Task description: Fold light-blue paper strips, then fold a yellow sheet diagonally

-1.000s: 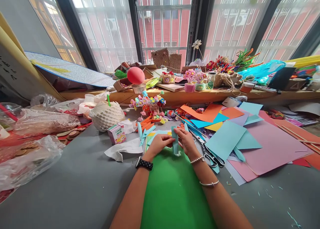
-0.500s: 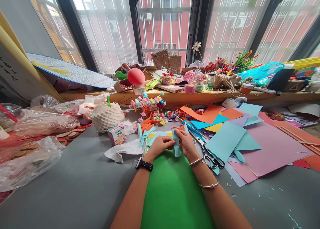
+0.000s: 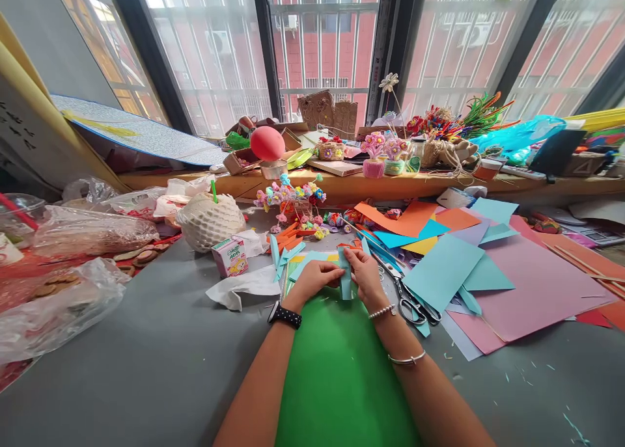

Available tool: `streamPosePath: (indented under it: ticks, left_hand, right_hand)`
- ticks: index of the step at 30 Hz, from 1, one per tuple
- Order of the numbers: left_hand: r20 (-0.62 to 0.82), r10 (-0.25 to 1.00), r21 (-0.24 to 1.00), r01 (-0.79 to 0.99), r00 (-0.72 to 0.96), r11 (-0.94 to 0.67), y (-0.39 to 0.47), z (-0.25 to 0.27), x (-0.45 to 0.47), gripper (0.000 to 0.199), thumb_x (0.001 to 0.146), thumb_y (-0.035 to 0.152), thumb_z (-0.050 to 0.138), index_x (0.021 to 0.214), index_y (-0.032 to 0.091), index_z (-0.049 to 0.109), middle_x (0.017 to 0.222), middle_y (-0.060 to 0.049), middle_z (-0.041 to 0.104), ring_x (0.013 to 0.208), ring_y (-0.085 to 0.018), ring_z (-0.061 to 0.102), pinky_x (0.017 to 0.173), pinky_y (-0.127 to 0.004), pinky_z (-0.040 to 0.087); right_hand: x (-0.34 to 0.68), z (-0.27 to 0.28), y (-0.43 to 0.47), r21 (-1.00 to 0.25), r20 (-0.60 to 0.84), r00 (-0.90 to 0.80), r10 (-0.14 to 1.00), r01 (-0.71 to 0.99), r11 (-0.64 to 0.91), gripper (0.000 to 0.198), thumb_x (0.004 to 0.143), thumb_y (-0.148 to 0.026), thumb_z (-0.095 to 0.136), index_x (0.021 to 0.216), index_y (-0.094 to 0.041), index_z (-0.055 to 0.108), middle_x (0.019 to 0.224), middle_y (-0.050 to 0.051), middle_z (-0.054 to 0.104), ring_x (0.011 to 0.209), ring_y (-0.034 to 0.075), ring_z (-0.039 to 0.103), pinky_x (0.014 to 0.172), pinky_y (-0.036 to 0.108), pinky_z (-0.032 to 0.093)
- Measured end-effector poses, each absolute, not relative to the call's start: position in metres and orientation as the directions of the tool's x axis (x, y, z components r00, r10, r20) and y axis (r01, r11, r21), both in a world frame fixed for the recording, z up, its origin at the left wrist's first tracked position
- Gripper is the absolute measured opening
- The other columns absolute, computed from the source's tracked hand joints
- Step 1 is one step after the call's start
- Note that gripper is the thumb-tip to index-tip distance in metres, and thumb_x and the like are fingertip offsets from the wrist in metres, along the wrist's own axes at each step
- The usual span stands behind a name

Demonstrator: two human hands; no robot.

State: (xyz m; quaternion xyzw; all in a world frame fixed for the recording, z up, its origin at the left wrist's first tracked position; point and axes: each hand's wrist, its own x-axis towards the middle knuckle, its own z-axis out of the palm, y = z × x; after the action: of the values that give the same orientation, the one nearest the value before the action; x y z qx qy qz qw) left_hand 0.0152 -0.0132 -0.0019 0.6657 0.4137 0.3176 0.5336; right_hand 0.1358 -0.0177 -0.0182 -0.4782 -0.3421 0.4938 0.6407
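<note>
A narrow strip of light blue paper [image 3: 346, 285] stands upright between my two hands, above the far end of a green sheet [image 3: 346, 369]. My left hand [image 3: 316, 281] pinches the strip's left edge between thumb and fingers. My right hand [image 3: 367, 274] is closed on its upper right side. Folded light blue paper pieces [image 3: 282, 259] lie just beyond my left hand, near folded orange pieces [image 3: 289, 234]. Scissors with black handles [image 3: 414, 304] rest to the right of my right hand, partly beside light blue sheets [image 3: 444, 271].
Pink paper [image 3: 541, 284] and orange paper [image 3: 400, 219] spread over the right side. At left are a small drink carton [image 3: 230, 258], a white tissue [image 3: 241, 289], a coconut in foam net [image 3: 209, 222] and plastic bags [image 3: 63, 310]. Crafted flowers [image 3: 293, 196] stand behind my hands.
The view has shifted slightly, so the scene sits a little to the right. Both hands keep their hold on the blue strip, with barely any visible movement.
</note>
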Motion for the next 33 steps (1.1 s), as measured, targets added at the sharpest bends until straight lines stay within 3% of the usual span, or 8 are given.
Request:
streamPosePath:
  ticks: [7, 13, 25, 33]
  left_hand:
    - [0.063, 0.933, 0.968, 0.204, 0.355, -0.143, -0.0136, 0.0024, 0.0129, 0.026, 0.060, 0.039, 0.059, 0.060, 0.013, 0.060, 0.053, 0.000, 0.056, 0.053, -0.011, 0.053, 0.056, -0.023, 0.045]
    - [0.041, 0.940, 0.976, 0.186, 0.338, -0.109, -0.0123, 0.0025, 0.0112, 0.026, 0.059, 0.039, 0.061, 0.060, 0.013, 0.061, 0.053, 0.001, 0.055, 0.052, -0.011, 0.053, 0.055, -0.022, 0.045]
    - [0.008, 0.955, 0.984, 0.167, 0.295, -0.060, -0.0086, -0.0016, 0.0116, 0.027, 0.055, 0.040, 0.063, 0.061, 0.014, 0.059, 0.057, -0.001, 0.058, 0.056, -0.012, 0.056, 0.057, -0.023, 0.046]
    - [0.040, 0.983, 0.988, 0.139, 0.179, -0.065, -0.0091, 0.0029, 0.0083, 0.028, 0.055, 0.039, 0.064, 0.064, 0.013, 0.062, 0.058, -0.001, 0.060, 0.057, -0.013, 0.057, 0.060, -0.024, 0.048]
  right_hand:
    - [0.1378, -0.0149, -0.0178, -0.946, 0.004, 0.212, 0.977, -0.315, 0.073, 0.030, 0.053, -0.042, 0.065, 0.068, -0.017, 0.061, 0.060, -0.002, 0.056, 0.052, 0.010, 0.046, 0.051, 0.023, 0.035]
    - [0.1392, -0.0168, -0.0175, -0.956, 0.022, 0.197, 0.980, -0.283, 0.078, 0.025, 0.053, -0.039, 0.065, 0.062, -0.016, 0.062, 0.059, 0.000, 0.057, 0.053, 0.010, 0.047, 0.053, 0.024, 0.038]
    - [0.1375, -0.0208, -0.0168, -0.981, 0.166, 0.256, 0.952, -0.052, 0.185, 0.027, 0.059, -0.043, 0.060, 0.063, -0.016, 0.061, 0.059, 0.002, 0.059, 0.054, 0.013, 0.049, 0.051, 0.025, 0.036]
    - [0.1355, -0.0164, -0.0181, -0.975, 0.166, 0.172, 0.971, -0.119, 0.188, 0.025, 0.059, -0.039, 0.061, 0.069, -0.016, 0.063, 0.065, 0.003, 0.062, 0.062, 0.015, 0.054, 0.060, 0.028, 0.041]
